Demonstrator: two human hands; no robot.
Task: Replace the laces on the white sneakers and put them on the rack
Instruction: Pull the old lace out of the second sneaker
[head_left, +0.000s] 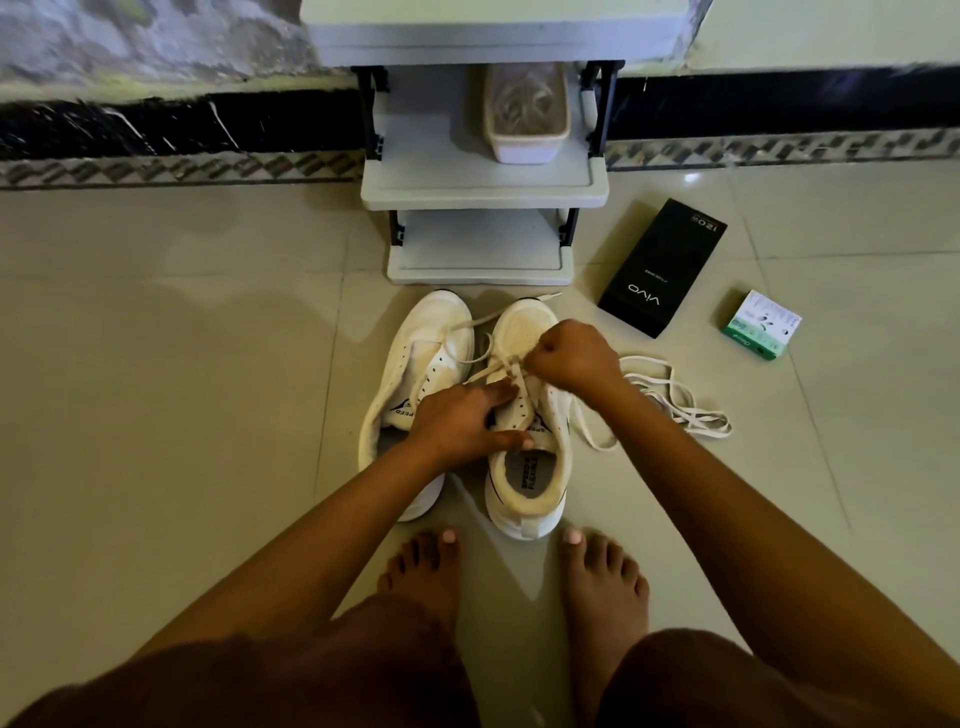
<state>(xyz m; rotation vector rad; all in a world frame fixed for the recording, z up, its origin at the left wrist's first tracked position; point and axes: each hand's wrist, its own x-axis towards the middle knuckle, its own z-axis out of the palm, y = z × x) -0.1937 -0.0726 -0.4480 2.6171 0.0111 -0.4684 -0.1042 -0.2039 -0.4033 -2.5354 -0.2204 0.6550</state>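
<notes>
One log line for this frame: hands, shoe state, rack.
left hand: steadies right sneaker | right hand: pinches lace | left sneaker: unlaced | rack: no shoes, tub on shelf

Glossy floor tiles; perforated white sneakers, flat cloth laces; matt plastic rack.

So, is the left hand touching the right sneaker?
Touching. The head view shows the left hand resting on the right sneaker, its fingers laid flat across the eyelet area.
</notes>
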